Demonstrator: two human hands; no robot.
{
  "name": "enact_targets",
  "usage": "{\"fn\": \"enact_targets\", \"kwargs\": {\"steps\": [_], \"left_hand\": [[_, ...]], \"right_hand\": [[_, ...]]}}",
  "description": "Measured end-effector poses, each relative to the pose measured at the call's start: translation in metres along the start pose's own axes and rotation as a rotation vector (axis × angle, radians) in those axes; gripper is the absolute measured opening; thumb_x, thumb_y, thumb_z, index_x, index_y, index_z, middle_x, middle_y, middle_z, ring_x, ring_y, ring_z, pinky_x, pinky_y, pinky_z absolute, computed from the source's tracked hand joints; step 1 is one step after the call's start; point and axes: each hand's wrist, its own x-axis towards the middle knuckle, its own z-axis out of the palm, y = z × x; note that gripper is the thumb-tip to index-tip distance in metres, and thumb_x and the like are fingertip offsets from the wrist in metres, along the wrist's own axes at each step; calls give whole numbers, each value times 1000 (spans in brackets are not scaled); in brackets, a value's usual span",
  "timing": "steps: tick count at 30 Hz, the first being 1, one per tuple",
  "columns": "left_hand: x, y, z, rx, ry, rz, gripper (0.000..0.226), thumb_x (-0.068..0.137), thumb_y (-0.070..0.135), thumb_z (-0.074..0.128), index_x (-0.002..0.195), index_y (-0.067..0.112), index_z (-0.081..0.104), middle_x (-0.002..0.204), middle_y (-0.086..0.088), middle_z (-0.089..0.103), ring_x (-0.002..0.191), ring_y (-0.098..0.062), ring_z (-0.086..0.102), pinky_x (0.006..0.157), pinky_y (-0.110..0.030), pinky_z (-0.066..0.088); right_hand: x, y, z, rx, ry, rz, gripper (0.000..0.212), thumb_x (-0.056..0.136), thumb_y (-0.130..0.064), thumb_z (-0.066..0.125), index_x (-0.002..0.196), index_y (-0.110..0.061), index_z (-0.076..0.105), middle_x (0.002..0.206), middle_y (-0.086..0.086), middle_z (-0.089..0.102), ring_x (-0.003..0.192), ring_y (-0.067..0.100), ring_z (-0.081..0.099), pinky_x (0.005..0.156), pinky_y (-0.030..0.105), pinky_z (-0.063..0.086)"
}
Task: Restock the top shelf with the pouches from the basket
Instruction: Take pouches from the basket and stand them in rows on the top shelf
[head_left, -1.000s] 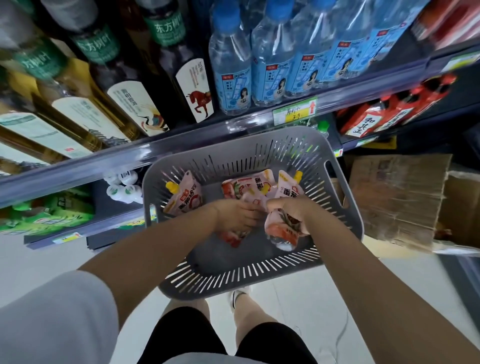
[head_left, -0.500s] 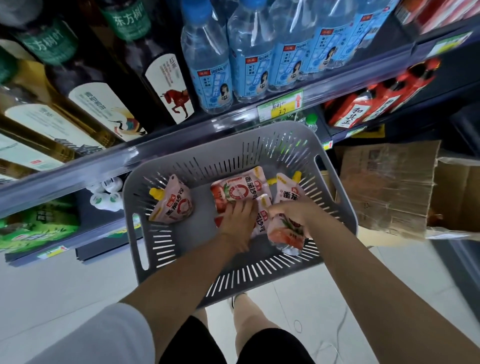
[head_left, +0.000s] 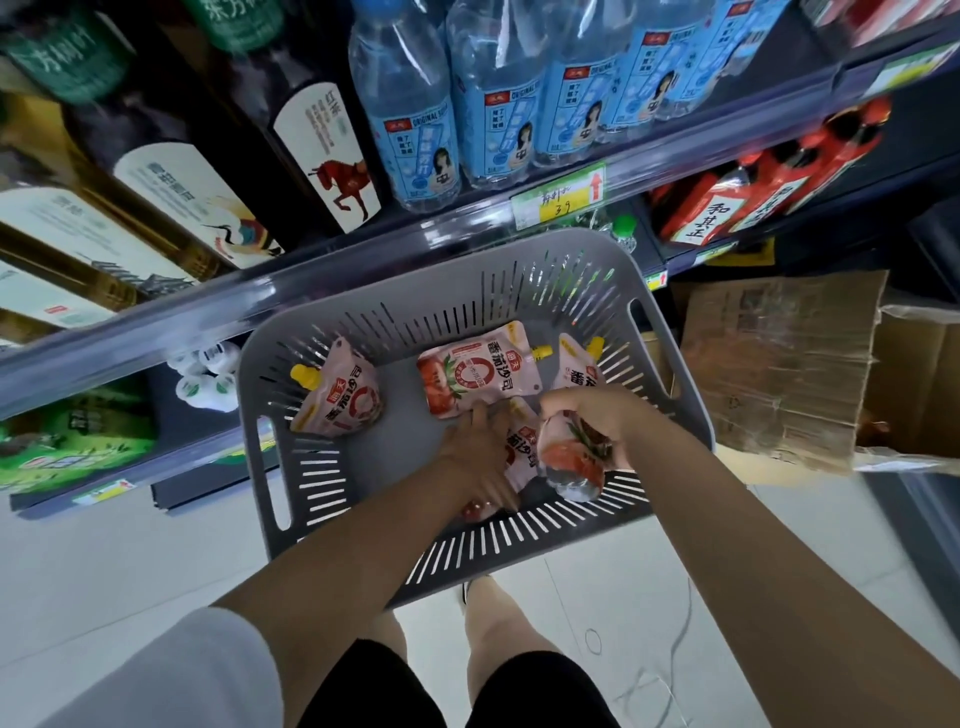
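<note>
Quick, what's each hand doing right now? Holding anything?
Left hand: open, fingers flat on loose pouches in the basket.
Right hand: closed around one pouch.

A grey slotted basket (head_left: 670, 364) is in front of the shelves, below a row of blue-labelled water bottles (head_left: 410, 119). The person's right hand (head_left: 587, 415) curls round the held pouch (head_left: 571, 462) in the basket's near right part. The left hand (head_left: 480, 452) lies flat on a second pouch (head_left: 522, 447) just beside it, fingertips touching the middle pouch (head_left: 478, 376), which lies face up. A yellow-capped pouch (head_left: 340, 400) lies near the left wall, well apart. Worn cardboard (head_left: 779, 364) is on the right.
</note>
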Motion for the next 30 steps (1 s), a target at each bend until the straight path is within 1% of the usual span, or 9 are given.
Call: {"fn": "enact_targets", "kwargs": {"steps": [3,7,10,12,14,18,20,25,30], "left_hand": [[-10,-7,-12,-31,18,-30,136,56,42,89,152,20,-4,156,-15,11,144,-35,12,114,-45,22],[-40,-19,-41,58,125,-45,130,55,53,85,151,12,7,152,-15,20,140,-33,18,112,-45,24],[-68,-31,-64,65,260,-47,123,49,59,81,145,10,22,138,-14,35,129,-31,32,107,-41,33],[-90,-37,-78,44,357,-41,117,48,61,79,142,11,29,130,-12,41,121,-29,38,103,-37,35],[-116,-42,-93,-8,446,-37,115,47,63,77,141,14,32,126,-10,44,117,-28,40,100,-37,34],[-179,-53,-114,-206,637,28,120,49,64,77,146,17,23,131,-9,38,123,-30,37,101,-39,33],[-211,-59,-118,-324,732,84,123,49,60,75,150,19,17,131,-4,32,123,-28,38,101,-41,40],[-287,-74,-125,-438,917,164,116,52,51,69,151,30,13,115,6,27,105,-17,47,84,-38,51],[-347,-86,-138,-560,1090,181,118,52,50,72,152,32,12,111,11,27,101,-11,50,83,-36,53]], "right_hand": [[-11,-2,-5,-20,-24,34,53,73,-17,71,122,-6,54,94,14,65,78,28,63,68,34,51],[-29,-1,6,-11,60,-5,91,52,-21,79,136,-15,44,109,17,65,91,33,64,76,41,52],[-45,0,19,80,154,-110,99,39,-26,82,131,-11,48,105,17,67,86,29,67,74,43,57],[-68,-3,31,125,216,-185,82,42,-25,84,113,-3,52,99,15,66,82,27,65,82,41,55],[-92,-5,43,118,320,-262,60,64,-19,82,109,-6,45,101,12,60,85,24,59,84,37,49],[-136,-11,76,8,458,-358,118,51,-40,83,145,-4,24,139,21,38,127,37,44,104,44,43],[-161,-17,97,43,463,-433,121,50,-46,82,148,-8,21,143,23,30,128,40,41,105,47,42],[-213,-32,145,114,455,-678,128,24,-53,71,140,-16,32,132,19,49,120,36,52,98,52,47],[-277,-47,186,149,429,-853,115,33,-47,79,136,-17,38,119,9,55,111,31,57,94,48,52]]}}
